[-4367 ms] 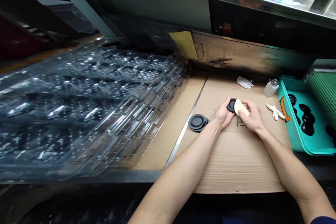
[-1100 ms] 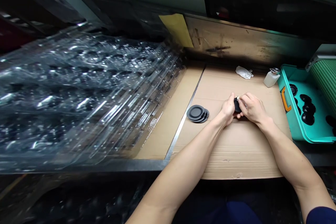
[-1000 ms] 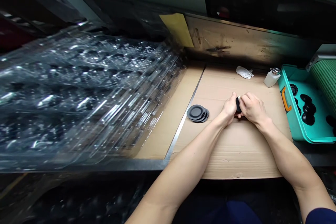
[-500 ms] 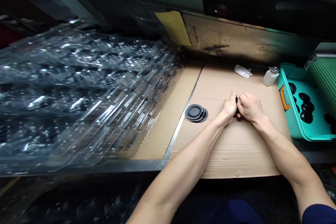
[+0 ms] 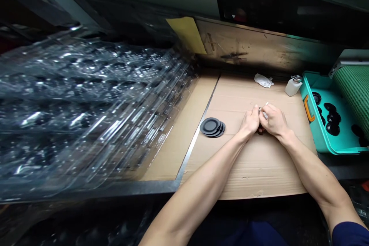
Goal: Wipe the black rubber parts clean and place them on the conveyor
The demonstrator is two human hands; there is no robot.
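Over the cardboard sheet (image 5: 248, 169), my left hand (image 5: 250, 120) and my right hand (image 5: 273, 120) meet with closed fingers. Between them they grip a black part (image 5: 260, 127), mostly covered by the fingers, so its shape does not show. A bit of something white peeks out above the right fingers, too small to make out. To the left of my left hand lies a small overlapping pile of black round discs (image 5: 210, 126), with a raised ring on the top one.
Stacked clear plastic trays (image 5: 95, 111) fill the left side. A crumpled white tissue (image 5: 263, 80) and a white pump bottle (image 5: 293, 86) stand at the back. On the right is a teal bin (image 5: 323, 144) holding several black round parts, beside a green belt (image 5: 354, 88).
The view has shifted slightly. Both hands stay together on the black part, with the fingers moved a little; a white bit now shows above the right fingers.
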